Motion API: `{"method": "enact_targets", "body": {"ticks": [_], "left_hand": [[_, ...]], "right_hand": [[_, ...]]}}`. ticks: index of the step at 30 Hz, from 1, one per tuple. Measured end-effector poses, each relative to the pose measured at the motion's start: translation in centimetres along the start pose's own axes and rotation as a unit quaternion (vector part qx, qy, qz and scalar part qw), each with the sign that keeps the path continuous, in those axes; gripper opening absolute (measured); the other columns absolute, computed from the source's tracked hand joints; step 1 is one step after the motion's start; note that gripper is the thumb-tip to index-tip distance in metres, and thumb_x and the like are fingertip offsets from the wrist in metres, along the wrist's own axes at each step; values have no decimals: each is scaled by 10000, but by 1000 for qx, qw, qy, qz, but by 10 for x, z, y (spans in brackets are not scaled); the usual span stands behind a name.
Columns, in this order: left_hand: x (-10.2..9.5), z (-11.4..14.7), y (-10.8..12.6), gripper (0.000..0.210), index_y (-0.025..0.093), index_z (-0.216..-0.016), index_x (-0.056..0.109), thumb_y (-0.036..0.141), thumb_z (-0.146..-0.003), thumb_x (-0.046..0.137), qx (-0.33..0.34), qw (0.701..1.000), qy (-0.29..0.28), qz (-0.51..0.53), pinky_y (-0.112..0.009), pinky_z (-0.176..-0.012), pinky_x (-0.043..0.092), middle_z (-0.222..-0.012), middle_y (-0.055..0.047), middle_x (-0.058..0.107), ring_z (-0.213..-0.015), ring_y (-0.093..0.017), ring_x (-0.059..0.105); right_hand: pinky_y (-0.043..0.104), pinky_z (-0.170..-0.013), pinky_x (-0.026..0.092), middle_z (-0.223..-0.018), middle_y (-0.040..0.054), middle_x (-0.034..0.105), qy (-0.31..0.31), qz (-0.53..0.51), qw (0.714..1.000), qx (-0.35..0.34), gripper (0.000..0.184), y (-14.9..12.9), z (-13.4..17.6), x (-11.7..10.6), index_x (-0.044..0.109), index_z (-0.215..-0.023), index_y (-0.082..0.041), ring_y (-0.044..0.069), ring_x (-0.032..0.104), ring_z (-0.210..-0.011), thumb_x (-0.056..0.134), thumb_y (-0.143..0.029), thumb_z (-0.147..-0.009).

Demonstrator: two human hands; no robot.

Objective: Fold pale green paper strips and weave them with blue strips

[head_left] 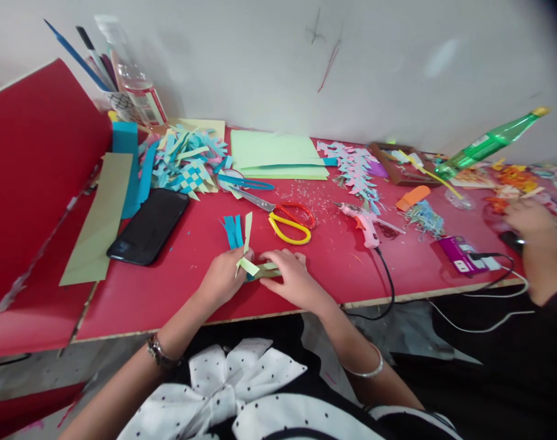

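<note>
Paper strips, yellow-green (248,266) and blue (233,231), cross one another in my hands at the table's front edge. My left hand (223,275) is closed on the crossed strips, with blue and pale ends sticking up past the fingers. Just to its right, my right hand (292,278) pinches the pale strips' other ends between thumb and fingers. Beyond my hands lie scissors (290,225) with one red and one yellow handle. Blue-handled scissors (248,182) rest behind them. A finished blue-and-pale woven paper piece (196,177) sits at the pile of cut strips (178,153).
On the left are a black phone (149,226) and an olive paper sheet (98,220). To the right lie a pink glue gun (363,223), a purple power strip (462,253) with cords, and a green bottle (493,143). Another person's hand (530,220) works at far right.
</note>
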State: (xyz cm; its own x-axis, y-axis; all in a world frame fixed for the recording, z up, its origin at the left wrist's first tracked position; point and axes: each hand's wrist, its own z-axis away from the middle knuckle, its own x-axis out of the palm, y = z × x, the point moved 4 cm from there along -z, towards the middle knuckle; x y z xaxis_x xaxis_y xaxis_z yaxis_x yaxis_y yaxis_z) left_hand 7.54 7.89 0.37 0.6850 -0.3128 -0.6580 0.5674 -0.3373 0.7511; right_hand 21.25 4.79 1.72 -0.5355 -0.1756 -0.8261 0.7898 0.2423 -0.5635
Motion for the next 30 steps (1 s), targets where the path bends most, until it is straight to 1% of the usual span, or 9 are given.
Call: {"method": "enact_targets", "body": {"ticks": [3, 6, 9, 13, 17, 21, 23, 27, 30], "left_hand": [[0, 0, 0, 228, 184, -674, 445, 239, -843, 303, 0, 1000, 3, -7, -203, -546, 368, -608, 17, 463, -560, -110, 453], [0, 0, 1, 258, 184, -656, 442, 263, -854, 296, -1, 1000, 6, -18, -204, -534, 361, -590, 17, 453, -548, -112, 455], [-1, 0, 2, 290, 183, -657, 441, 290, -869, 274, 0, 1000, 7, -29, -214, -535, 357, -587, 11, 451, -543, -118, 455], [1, 0, 1, 279, 180, -685, 460, 264, -872, 270, 12, 999, -4, -40, -212, -536, 354, -617, 2, 490, -550, -118, 464], [4, -1, -2, 166, 174, -745, 496, 239, -835, 373, 14, 998, 0, -60, -221, -594, 369, -701, -18, 545, -634, -133, 518], [6, -2, -4, 74, 171, -726, 498, 172, -778, 445, 2, 997, 0, -72, -208, -552, 363, -673, -10, 543, -601, -128, 518], [6, -2, -4, 57, 172, -734, 501, 165, -772, 459, 0, 997, -3, -73, -204, -546, 364, -675, -7, 548, -599, -127, 522], [6, -3, -4, 80, 171, -757, 511, 183, -798, 444, 1, 998, -7, -70, -208, -585, 385, -700, -11, 571, -641, -131, 548], [6, -2, -3, 71, 167, -767, 519, 177, -789, 453, 1, 998, -7, -69, -208, -589, 392, -714, -18, 581, -648, -133, 556]], "right_hand": [[348, -812, 278, -945, 5, 637, 7, -53, 998, 27, 145, 8, -4, -4, 533, -933, -230, 171, 561, -896, 480, -301, -818], [345, -807, 267, -902, 0, 650, 14, -58, 998, 28, 131, 11, -9, -6, 559, -853, -219, 163, 572, -875, 429, -215, -834], [360, -830, 242, -899, 7, 649, 32, -29, 999, 5, 146, 11, -13, -6, 567, -827, -216, 170, 559, -899, 435, -155, -813], [390, -879, 186, -877, 11, 641, 68, 16, 997, -19, 164, 12, -16, -1, 572, -830, -219, 168, 546, -903, 429, -140, -821], [399, -913, 142, -888, 4, 611, 102, 64, 992, -31, 134, 13, -15, 0, 575, -856, -230, 162, 532, -913, 465, -162, -821], [405, -935, 132, -962, 28, 582, 150, 116, 981, -33, 104, 9, -3, -3, 586, -838, -225, 174, 513, -949, 483, -216, -824], [399, -939, 145, -977, 30, 580, 138, 122, 982, -46, 104, 5, 4, -2, 587, -872, -224, 171, 518, -945, 504, -257, -818], [372, -910, 231, -988, 25, 587, 66, 105, 991, -56, 217, -1, 14, 5, 567, -977, -215, 167, 533, -931, 569, -307, -781], [348, -860, 302, -966, 27, 588, 61, 90, 993, -37, 219, -3, 15, 7, 583, -960, -216, 172, 531, -928, 607, -280, -753]]}}
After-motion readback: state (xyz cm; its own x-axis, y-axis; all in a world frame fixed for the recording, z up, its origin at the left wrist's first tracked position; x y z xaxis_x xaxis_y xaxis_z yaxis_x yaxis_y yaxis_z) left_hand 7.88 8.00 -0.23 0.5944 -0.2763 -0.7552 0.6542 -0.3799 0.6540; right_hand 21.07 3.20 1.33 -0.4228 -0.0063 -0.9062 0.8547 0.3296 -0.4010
